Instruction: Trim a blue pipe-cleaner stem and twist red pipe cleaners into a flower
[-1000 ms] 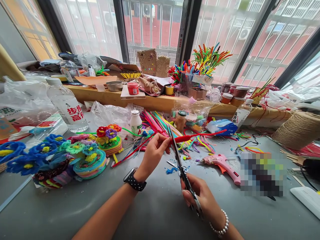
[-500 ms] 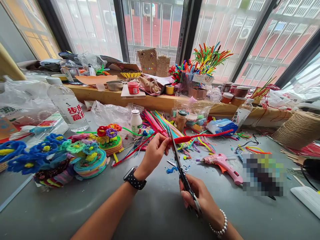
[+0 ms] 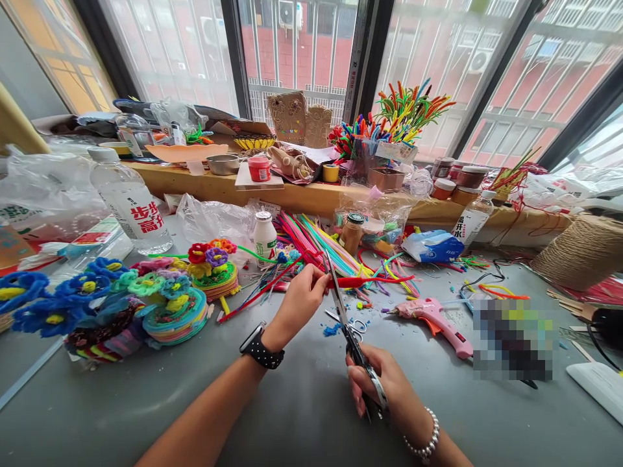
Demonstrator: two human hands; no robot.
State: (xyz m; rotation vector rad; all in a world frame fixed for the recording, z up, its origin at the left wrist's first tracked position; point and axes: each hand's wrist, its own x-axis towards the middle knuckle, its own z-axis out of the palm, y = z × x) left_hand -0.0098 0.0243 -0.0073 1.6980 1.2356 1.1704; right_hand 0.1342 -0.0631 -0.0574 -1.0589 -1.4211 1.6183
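Note:
Between the fingertips of my left hand, a fuzzy red pipe cleaner is pinched, its free end pointing right. My right hand grips a pair of scissors by the handles. The blades point up and away and meet the red pipe cleaner just right of my left fingertips; whether they are cutting into it I cannot tell. Beneath the blades lie small scissors and blue fuzz clippings. Behind my hands spreads a pile of coloured pipe cleaners.
Pipe-cleaner flowers and a round striped base stand at left, near a water bottle. A pink glue gun lies at right, with a twine spool beyond. A small white bottle and a jar stand behind.
The pipe cleaner's free end has swung down and now reaches less far right. My right hand with the scissors has shifted slightly left and down; my left hand is nearly still.

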